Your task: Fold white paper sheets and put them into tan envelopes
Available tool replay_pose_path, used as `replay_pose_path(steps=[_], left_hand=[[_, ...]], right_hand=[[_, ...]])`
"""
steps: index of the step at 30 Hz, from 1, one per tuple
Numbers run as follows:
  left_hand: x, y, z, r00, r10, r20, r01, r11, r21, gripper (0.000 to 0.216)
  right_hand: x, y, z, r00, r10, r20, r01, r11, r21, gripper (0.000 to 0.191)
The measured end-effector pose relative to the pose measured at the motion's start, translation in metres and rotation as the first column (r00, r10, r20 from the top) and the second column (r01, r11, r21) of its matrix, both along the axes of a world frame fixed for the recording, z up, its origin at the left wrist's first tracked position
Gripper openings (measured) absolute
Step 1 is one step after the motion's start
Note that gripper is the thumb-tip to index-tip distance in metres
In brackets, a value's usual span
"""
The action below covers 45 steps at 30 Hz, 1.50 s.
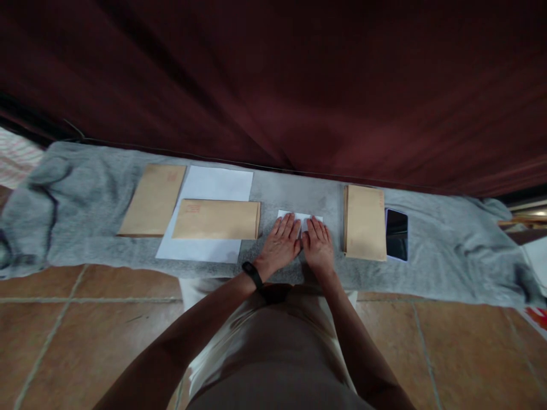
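Observation:
A small white sheet of paper (303,217), which looks folded, lies on the grey cloth in front of me. My left hand (281,239) rests flat on its left part, fingers stretched forward, with a black band on the wrist. On its right part my right hand (318,242) is pressed flat too, the thumbs almost meeting in the middle. Much of the paper is hidden under both hands. To the left, a brown envelope (217,220) lies across larger white sheets (220,183). A stack of brown envelopes (365,222) is just right of my right hand.
Farther left are more brown envelopes (154,199). A phone (396,234) with a dark screen lies beside the right stack. The grey cloth (448,245) covers a long narrow surface, with a dark red curtain (273,85) behind it and a tiled floor (106,336) below.

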<state>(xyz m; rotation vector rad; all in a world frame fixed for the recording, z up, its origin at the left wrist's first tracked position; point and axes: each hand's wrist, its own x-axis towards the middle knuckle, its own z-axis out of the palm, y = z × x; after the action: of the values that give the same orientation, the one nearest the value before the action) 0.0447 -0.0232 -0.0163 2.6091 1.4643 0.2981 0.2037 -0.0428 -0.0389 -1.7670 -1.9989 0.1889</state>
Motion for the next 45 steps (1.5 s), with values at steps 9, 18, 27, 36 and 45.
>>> replay_pose_path(steps=[9,18,27,36,45], left_hand=[[-0.006,0.002,0.006,0.999,0.036,0.009,-0.036,0.998,-0.051,0.063],[-0.008,0.004,0.006,0.998,0.053,0.042,-0.052,0.998,-0.046,0.061],[-0.019,-0.015,0.006,0.999,0.054,0.001,-0.054,0.998,-0.024,0.064],[-0.031,-0.051,0.003,0.998,0.03,-0.06,-0.03,1.0,-0.001,0.071],[-0.033,-0.069,-0.001,0.998,0.022,-0.056,-0.021,1.0,0.016,0.07]], right_hand=[[0.008,-0.011,0.0,0.999,-0.046,0.007,0.046,0.998,0.03,0.05],[0.012,-0.021,0.003,0.997,-0.069,0.017,0.069,0.997,0.022,0.049],[0.012,-0.024,0.007,0.997,-0.075,0.016,0.075,0.997,0.008,0.049],[0.011,-0.023,0.006,0.996,-0.075,0.043,0.073,0.996,0.04,0.047],[0.01,-0.023,0.008,0.997,-0.066,0.028,0.065,0.997,0.049,0.047]])
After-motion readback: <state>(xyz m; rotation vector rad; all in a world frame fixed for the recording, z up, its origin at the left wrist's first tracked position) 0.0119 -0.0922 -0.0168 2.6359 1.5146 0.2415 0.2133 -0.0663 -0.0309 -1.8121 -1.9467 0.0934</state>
